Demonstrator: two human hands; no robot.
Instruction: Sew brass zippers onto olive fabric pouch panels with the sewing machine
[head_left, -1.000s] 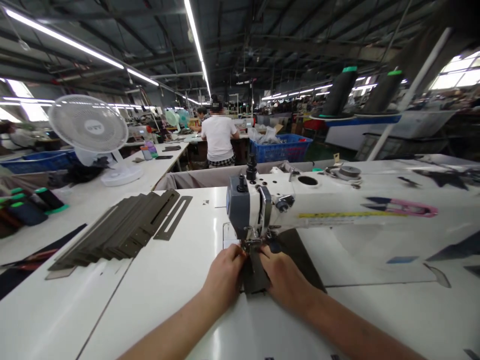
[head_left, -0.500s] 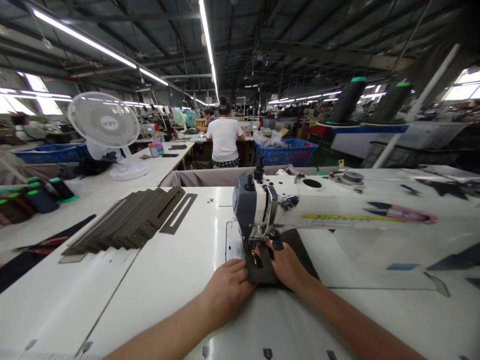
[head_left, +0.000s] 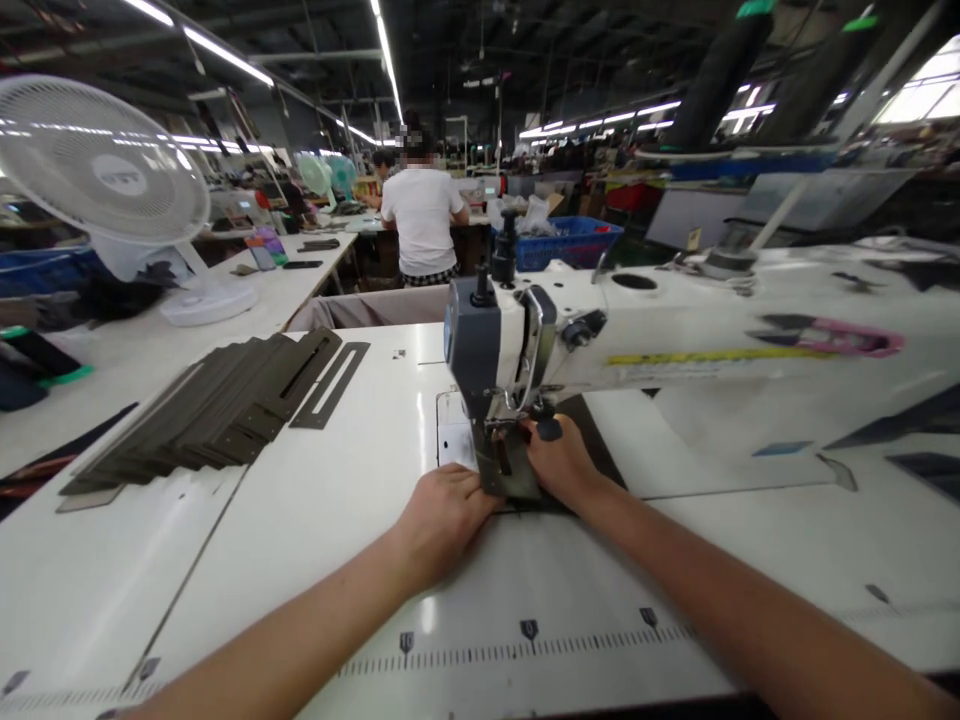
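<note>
A dark olive fabric piece [head_left: 529,490] with a slot lies flat under the needle area of a white and grey sewing machine [head_left: 474,345]. My left hand [head_left: 446,515] has its fingers curled at the piece's near left corner, gripping the edge. On the other side, my right hand [head_left: 564,462] holds the piece down with bent fingers close to the presser foot; the machine head partly hides those fingertips. To the left is a fanned stack of dark olive pieces [head_left: 202,400], with a single slotted strip [head_left: 306,417] beside it.
Pink-handled thread snips [head_left: 859,340] lie on the machine arm. A white fan [head_left: 120,175] stands at left, and thread cones [head_left: 720,80] rise at right. Beyond the table are a person in a white shirt [head_left: 424,215] and a blue crate [head_left: 577,245].
My view has tilted down and come closer, so the machine and table sit higher and the front ruler marks show. Both hands stay on the fabric piece.
</note>
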